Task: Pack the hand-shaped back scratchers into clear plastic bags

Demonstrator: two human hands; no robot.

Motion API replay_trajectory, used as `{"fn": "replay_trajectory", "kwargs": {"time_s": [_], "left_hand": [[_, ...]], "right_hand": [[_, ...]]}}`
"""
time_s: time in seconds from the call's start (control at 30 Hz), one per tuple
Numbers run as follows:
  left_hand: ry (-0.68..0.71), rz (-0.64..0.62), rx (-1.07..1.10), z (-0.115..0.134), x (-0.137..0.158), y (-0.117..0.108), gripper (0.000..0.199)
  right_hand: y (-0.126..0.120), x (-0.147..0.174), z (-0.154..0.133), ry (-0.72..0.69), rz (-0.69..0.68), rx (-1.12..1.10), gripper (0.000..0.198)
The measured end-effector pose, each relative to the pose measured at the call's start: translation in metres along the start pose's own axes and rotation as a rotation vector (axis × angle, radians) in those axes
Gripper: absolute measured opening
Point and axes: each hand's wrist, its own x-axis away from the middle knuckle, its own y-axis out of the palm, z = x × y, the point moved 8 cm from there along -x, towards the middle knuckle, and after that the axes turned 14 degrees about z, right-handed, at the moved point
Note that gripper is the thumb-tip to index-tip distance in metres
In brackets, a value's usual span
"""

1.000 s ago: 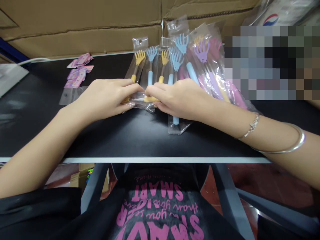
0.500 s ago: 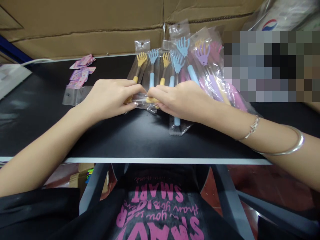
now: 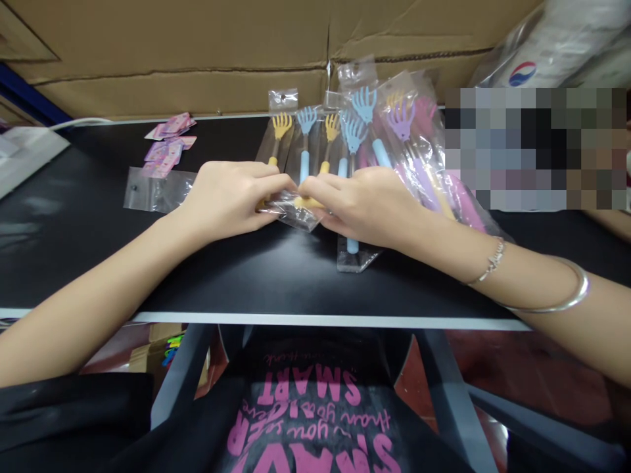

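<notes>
My left hand (image 3: 234, 200) is closed around a yellow back scratcher (image 3: 306, 203) lying sideways in a clear plastic bag (image 3: 300, 221). My right hand (image 3: 362, 203) pinches the same back scratcher at its other end. The fingers cover most of it. Another stretch of clear bag (image 3: 148, 190), with a hang hole, sticks out left of my left hand. Just behind the hands lie bagged back scratchers: a yellow one (image 3: 282, 125), a blue one (image 3: 306, 121), another yellow one (image 3: 332, 128) and more blue ones (image 3: 353, 135). One blue handle (image 3: 352, 245) shows below my right hand.
Small pink and purple cards (image 3: 167, 148) lie at the back left of the black table (image 3: 207, 276). Purple (image 3: 401, 118) and pink back scratchers pile up at the right. Cardboard (image 3: 172, 52) stands behind. A white plastic-wrapped bundle (image 3: 557, 49) is at the back right.
The back scratcher stays between both hands. My fingers have shifted slightly on it, and more of the crinkled bag shows between them. The whole view has moved a little.
</notes>
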Motion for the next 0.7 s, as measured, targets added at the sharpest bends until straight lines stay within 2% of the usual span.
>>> {"fn": "replay_trajectory", "kwargs": {"time_s": [0.17, 0.27, 0.5, 0.7], "left_hand": [[0.045, 0.071, -0.013, 0.006, -0.001, -0.006, 0.024], [0.050, 0.071, -0.009, 0.007, 0.000, -0.006, 0.025], [0.017, 0.051, 0.004, 0.003, -0.001, -0.004, 0.025], [-0.067, 0.036, 0.085, -0.005, -0.002, -0.004, 0.029]], "right_hand": [[0.000, -0.001, -0.001, -0.005, 0.021, -0.009, 0.040], [-0.001, -0.001, -0.002, -0.014, 0.017, -0.014, 0.039], [-0.004, 0.000, 0.002, -0.006, 0.069, -0.001, 0.036], [-0.005, -0.003, 0.013, -0.005, 0.030, 0.014, 0.038]]}}
